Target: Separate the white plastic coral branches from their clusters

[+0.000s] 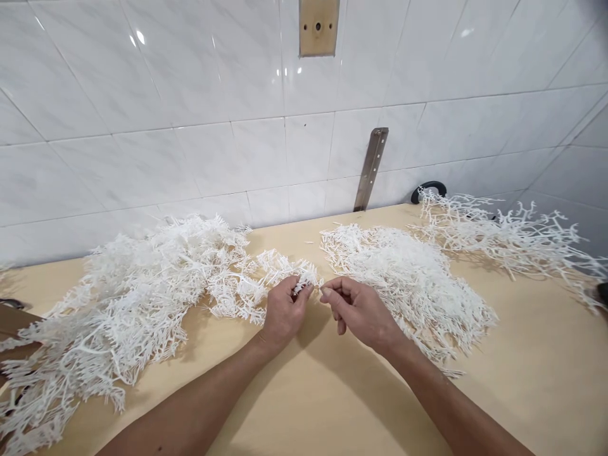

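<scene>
My left hand is closed on a white branched plastic sprig, whose spiky tips show above the fingers. My right hand pinches at the sprig's right end with thumb and forefinger; whatever lies in the pinch is too small to make out. On the left spreads a large tangled heap of white branched pieces, and a thinner tail of it reaches up to my left hand. Just beyond my right hand lies a flatter pile of small white pieces.
Bare, thicker white branches lie at the right on the pale wooden table. A metal strip with holes leans on the tiled wall. Behind the branches is a black curved object. A brown box edge shows at far left.
</scene>
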### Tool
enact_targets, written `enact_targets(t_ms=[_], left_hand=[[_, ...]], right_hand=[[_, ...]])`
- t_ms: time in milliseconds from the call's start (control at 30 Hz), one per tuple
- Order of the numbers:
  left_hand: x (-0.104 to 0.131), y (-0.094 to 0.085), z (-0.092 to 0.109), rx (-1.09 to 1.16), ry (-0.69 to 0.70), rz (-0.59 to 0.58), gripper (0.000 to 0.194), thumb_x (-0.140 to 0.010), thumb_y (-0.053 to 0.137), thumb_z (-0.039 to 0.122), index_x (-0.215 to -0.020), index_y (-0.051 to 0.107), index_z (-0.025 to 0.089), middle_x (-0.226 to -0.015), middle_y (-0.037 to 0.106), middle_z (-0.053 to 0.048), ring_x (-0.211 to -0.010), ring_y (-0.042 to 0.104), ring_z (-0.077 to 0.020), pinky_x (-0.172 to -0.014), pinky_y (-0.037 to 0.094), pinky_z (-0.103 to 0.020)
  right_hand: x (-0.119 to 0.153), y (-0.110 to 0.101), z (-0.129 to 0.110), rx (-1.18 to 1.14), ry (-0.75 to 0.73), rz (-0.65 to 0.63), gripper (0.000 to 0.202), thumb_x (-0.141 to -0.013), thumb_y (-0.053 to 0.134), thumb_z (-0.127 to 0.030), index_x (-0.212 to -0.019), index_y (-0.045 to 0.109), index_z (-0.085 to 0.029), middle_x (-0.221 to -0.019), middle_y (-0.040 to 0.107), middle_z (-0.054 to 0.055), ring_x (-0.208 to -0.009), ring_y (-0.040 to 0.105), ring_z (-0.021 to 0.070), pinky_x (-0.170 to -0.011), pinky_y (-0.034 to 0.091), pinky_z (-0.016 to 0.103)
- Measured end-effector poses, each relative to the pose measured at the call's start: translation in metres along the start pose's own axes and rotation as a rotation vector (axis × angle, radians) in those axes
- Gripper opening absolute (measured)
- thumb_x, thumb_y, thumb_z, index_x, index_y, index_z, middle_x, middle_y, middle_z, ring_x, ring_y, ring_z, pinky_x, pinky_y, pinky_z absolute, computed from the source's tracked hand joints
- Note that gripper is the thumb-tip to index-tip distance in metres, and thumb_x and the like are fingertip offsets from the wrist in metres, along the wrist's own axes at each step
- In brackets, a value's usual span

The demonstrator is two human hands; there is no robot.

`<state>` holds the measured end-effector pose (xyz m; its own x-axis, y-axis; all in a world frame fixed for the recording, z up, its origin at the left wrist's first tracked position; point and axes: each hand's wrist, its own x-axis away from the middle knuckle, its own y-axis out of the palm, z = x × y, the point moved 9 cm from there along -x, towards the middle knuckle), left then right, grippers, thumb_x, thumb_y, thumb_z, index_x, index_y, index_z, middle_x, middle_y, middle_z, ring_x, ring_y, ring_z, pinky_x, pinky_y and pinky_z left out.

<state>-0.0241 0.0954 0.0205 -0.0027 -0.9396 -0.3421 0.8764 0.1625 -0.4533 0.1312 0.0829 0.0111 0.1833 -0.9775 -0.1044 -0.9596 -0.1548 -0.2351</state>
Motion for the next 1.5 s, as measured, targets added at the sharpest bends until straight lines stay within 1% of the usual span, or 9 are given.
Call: enact_targets(t_ms=[100, 233, 500, 567, 800, 900, 1033, 1233, 1500], left_hand=[[0.005, 0.007, 0.012, -0.124, 0.168, -0.057, 0.015, -0.088, 0.052, 0.018, -0.078, 0.061, 0.02, -0.068, 0.052, -0.001, -0.067, 0.047, -0.0157, -0.066, 0.038, -0.026], [0.014, 0.021, 0.016, -0.263, 0.256, -0.164, 0.037, -0.088, 0.043, 0.009, -0.115, 0.065, 0.021, -0.085, 0.058, -0.006, -0.072, 0.054, -0.018, -0.065, 0.042, -0.027], [0.021, 0.033, 0.019, -0.255, 0.261, -0.262, 0.044, -0.087, 0.043, 0.009, -0.127, 0.059, 0.021, -0.104, 0.062, -0.011, -0.076, 0.06, -0.0192, -0.071, 0.051, -0.033], [0.016, 0.031, 0.013, -0.07, 0.16, -0.259, 0.042, -0.087, 0.044, 0.013, -0.126, 0.059, 0.019, -0.099, 0.065, -0.01, -0.074, 0.061, -0.0181, -0.07, 0.052, -0.032], [0.019, 0.05, -0.017, 0.738, -0.529, -0.38, 0.029, -0.076, 0.062, 0.039, -0.091, 0.063, 0.014, -0.078, 0.064, -0.006, -0.055, 0.06, -0.014, -0.045, 0.047, -0.025], [0.022, 0.055, -0.007, 0.805, -0.546, -0.505, 0.041, -0.077, 0.065, 0.054, -0.084, 0.063, 0.013, -0.077, 0.065, -0.008, -0.056, 0.059, -0.0133, -0.047, 0.047, -0.024], [0.024, 0.056, -0.003, 0.812, -0.511, -0.562, 0.043, -0.07, 0.078, 0.052, -0.085, 0.064, 0.014, -0.074, 0.063, -0.004, -0.055, 0.055, -0.0099, -0.048, 0.044, -0.021], [0.019, 0.047, -0.01, 0.726, -0.489, -0.442, 0.04, -0.068, 0.081, 0.048, -0.071, 0.06, 0.015, -0.057, 0.055, 0.002, -0.047, 0.048, -0.0073, -0.046, 0.04, -0.021], [0.022, 0.056, -0.009, 0.838, -0.572, -0.529, 0.044, -0.065, 0.084, 0.047, -0.068, 0.052, 0.017, -0.058, 0.052, 0.003, -0.049, 0.049, -0.0079, -0.047, 0.037, -0.021]], right_hand=[[0.001, 0.012, 0.004, -0.11, 0.046, -0.071, 0.039, -0.089, 0.058, -0.057, -0.091, 0.063, -0.018, -0.063, 0.055, -0.003, -0.047, 0.055, 0.0112, -0.043, 0.052, 0.025], [0.001, 0.014, 0.015, -0.188, 0.134, -0.084, 0.046, -0.086, 0.06, -0.063, -0.083, 0.059, -0.017, -0.07, 0.06, -0.001, -0.049, 0.058, 0.011, -0.047, 0.054, 0.027], [-0.004, 0.004, 0.026, -0.127, 0.219, -0.033, 0.043, -0.083, 0.064, -0.059, -0.074, 0.059, -0.017, -0.061, 0.06, -0.002, -0.046, 0.058, 0.0116, -0.042, 0.044, 0.022], [-0.006, 0.0, 0.024, -0.123, 0.204, -0.049, 0.04, -0.082, 0.066, -0.056, -0.075, 0.06, -0.017, -0.062, 0.059, -0.002, -0.048, 0.059, 0.0111, -0.041, 0.041, 0.02], [-0.008, -0.011, 0.022, -0.151, 0.156, -0.114, 0.042, -0.079, 0.07, -0.057, -0.073, 0.06, -0.016, -0.059, 0.057, -0.003, -0.051, 0.055, 0.0104, -0.049, 0.048, 0.023], [-0.006, -0.005, 0.019, -0.174, 0.134, -0.214, 0.047, -0.08, 0.068, -0.061, -0.071, 0.059, -0.016, -0.06, 0.057, -0.001, -0.054, 0.056, 0.0113, -0.05, 0.05, 0.024], [-0.002, 0.002, 0.016, -0.166, 0.117, -0.308, 0.047, -0.081, 0.068, -0.061, -0.072, 0.06, -0.016, -0.06, 0.058, -0.002, -0.052, 0.057, 0.011, -0.05, 0.049, 0.024], [-0.004, -0.008, 0.02, 0.032, 0.127, -0.166, 0.041, -0.081, 0.069, -0.057, -0.073, 0.061, -0.018, -0.055, 0.06, -0.003, -0.046, 0.059, 0.0114, -0.046, 0.042, 0.022], [-0.007, -0.015, 0.007, 0.107, 0.02, -0.014, 0.034, -0.077, 0.074, -0.051, -0.07, 0.063, -0.019, -0.056, 0.06, -0.002, -0.049, 0.059, 0.0134, -0.049, 0.047, 0.025]])
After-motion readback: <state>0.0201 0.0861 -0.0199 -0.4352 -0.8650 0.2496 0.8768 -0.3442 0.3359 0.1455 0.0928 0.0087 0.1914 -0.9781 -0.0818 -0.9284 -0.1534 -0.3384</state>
